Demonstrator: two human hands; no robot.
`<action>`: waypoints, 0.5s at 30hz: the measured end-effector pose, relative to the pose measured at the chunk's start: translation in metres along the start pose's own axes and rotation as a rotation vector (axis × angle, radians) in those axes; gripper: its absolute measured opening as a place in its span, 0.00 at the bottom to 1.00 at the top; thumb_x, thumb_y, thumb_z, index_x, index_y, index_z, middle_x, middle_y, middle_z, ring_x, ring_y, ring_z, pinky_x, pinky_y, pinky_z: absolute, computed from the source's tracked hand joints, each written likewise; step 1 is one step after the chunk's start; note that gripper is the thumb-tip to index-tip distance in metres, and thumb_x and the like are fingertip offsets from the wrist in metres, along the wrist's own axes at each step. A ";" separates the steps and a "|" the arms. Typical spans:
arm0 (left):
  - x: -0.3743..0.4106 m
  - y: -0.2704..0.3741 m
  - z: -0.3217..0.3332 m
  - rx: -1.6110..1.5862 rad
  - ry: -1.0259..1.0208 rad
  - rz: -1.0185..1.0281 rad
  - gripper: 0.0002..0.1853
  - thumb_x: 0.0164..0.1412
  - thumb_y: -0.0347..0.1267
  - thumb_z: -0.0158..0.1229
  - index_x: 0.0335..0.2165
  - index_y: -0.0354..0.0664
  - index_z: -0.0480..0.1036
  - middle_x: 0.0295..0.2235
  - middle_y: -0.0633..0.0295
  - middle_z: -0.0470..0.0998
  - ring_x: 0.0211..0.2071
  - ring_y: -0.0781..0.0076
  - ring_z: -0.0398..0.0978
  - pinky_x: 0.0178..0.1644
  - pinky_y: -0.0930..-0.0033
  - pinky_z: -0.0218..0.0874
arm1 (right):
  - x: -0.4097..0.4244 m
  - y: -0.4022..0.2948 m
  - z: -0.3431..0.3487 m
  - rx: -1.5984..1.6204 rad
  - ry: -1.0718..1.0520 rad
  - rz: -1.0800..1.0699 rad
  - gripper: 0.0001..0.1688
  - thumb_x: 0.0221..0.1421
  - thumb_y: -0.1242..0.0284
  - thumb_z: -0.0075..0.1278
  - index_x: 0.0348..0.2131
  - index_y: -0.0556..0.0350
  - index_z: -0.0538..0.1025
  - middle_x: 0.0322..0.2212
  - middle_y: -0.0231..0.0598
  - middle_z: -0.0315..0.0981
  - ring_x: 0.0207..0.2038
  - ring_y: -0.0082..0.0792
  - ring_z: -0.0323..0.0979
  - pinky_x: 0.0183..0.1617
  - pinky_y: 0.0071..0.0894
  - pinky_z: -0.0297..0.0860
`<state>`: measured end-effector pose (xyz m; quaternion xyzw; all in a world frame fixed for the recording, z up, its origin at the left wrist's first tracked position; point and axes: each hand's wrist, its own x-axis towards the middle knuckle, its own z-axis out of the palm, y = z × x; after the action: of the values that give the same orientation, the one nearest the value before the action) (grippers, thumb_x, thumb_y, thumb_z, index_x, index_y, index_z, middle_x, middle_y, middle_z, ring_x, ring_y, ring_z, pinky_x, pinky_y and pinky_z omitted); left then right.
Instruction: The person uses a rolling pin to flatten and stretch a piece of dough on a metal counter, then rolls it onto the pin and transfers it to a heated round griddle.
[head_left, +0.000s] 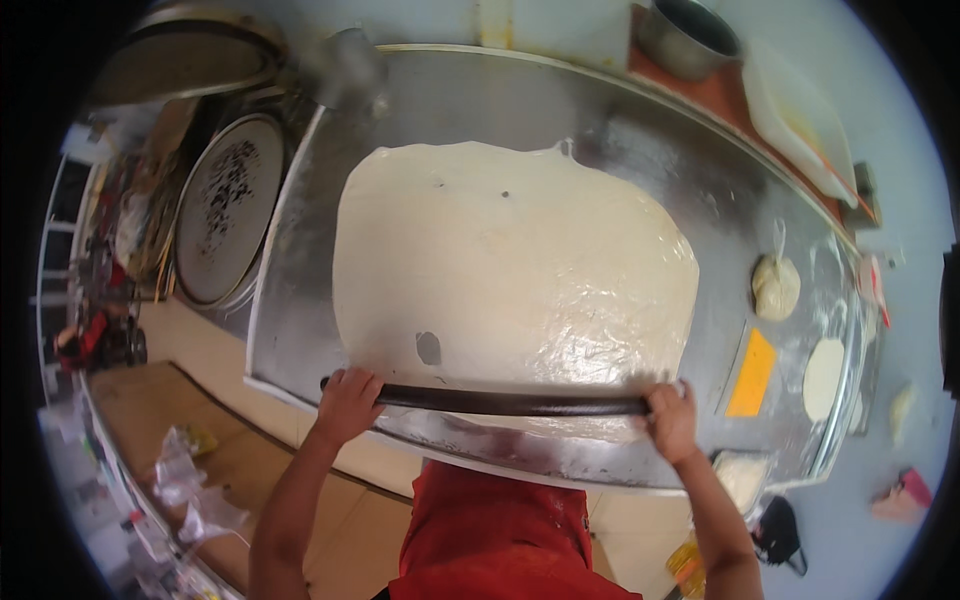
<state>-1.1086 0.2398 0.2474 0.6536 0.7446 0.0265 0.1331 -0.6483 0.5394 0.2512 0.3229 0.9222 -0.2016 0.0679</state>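
Note:
A large, thin sheet of dough (487, 262) lies spread over a metal worktable (300, 315), glossy at its lower right and with a hole low on its left. Across its near edge lies a long dark rolling pin (517, 402). My left hand (349, 405) is closed round the pin's left end, and my right hand (670, 421) grips its right end. A strip of the dough shows on the near side of the pin.
On the table's right are a bagged dough ball (776, 289), a yellow dough scraper (751, 373) and a pale oval piece (823, 380). Behind stand a metal pot (686, 45) and a white tray (795, 112). At left sits a round pan (229, 210) with dark bits.

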 end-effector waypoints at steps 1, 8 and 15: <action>-0.005 0.017 0.000 -0.044 0.007 -0.023 0.29 0.42 0.34 0.72 0.44 0.44 0.70 0.41 0.57 0.72 0.43 0.54 0.72 0.47 0.52 0.64 | 0.015 0.031 -0.009 -0.080 0.202 -0.083 0.29 0.39 0.69 0.65 0.44 0.52 0.73 0.39 0.41 0.73 0.49 0.49 0.69 0.63 0.63 0.55; 0.022 0.170 0.053 -0.526 0.446 -0.467 0.26 0.58 0.38 0.63 0.51 0.35 0.67 0.39 0.47 0.74 0.40 0.43 0.73 0.42 0.50 0.68 | 0.226 -0.046 -0.085 -0.204 0.368 -0.476 0.37 0.47 0.63 0.64 0.57 0.39 0.70 0.64 0.43 0.55 0.71 0.49 0.44 0.68 0.68 0.49; 0.045 0.170 0.065 -0.229 0.307 -0.624 0.40 0.50 0.30 0.67 0.60 0.33 0.59 0.50 0.47 0.66 0.48 0.45 0.68 0.52 0.50 0.63 | 0.298 -0.162 0.007 -0.233 0.052 -0.779 0.41 0.54 0.48 0.56 0.64 0.32 0.65 0.69 0.31 0.48 0.72 0.47 0.42 0.68 0.73 0.46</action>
<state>-0.9342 0.2998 0.2138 0.3640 0.9117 0.1658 0.0938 -0.9825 0.5913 0.2217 -0.0553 0.9936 -0.0984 -0.0006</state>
